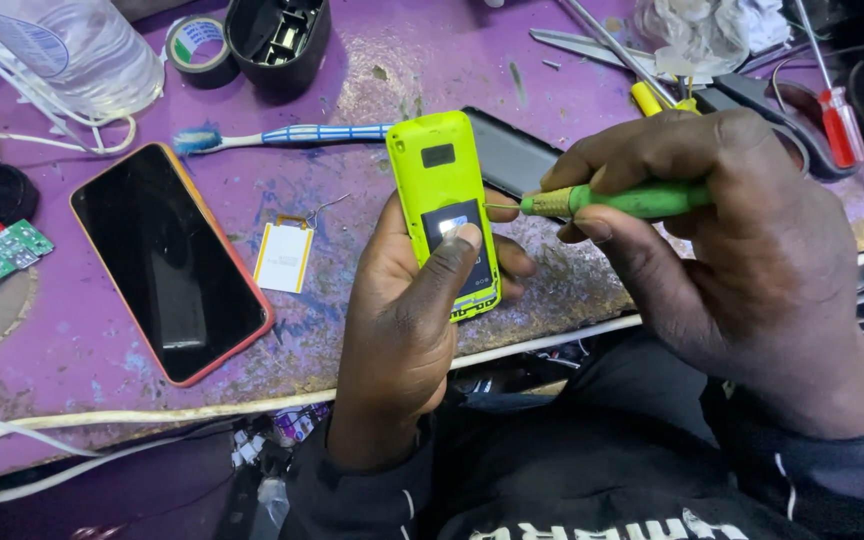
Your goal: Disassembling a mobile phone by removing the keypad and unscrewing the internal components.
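My left hand [407, 320] grips a small lime-green phone [442, 180] upright, back side up, with the thumb pressed on its dark lower panel. My right hand [742, 260] holds a green-handled precision screwdriver [632, 200] level, its thin tip touching the phone's right edge near the thumb. Both hands hover over the near edge of a worn purple table [352, 80].
A red-cased smartphone [167, 260] lies face up at left, beside a small flat battery [284, 256] and a green circuit board [2, 250]. A toothbrush [282, 135], tape roll [197, 45], black holder [277, 40], water bottle [62, 45] and red screwdriver [837, 120] sit further back. White cables [102, 420] run along the front edge.
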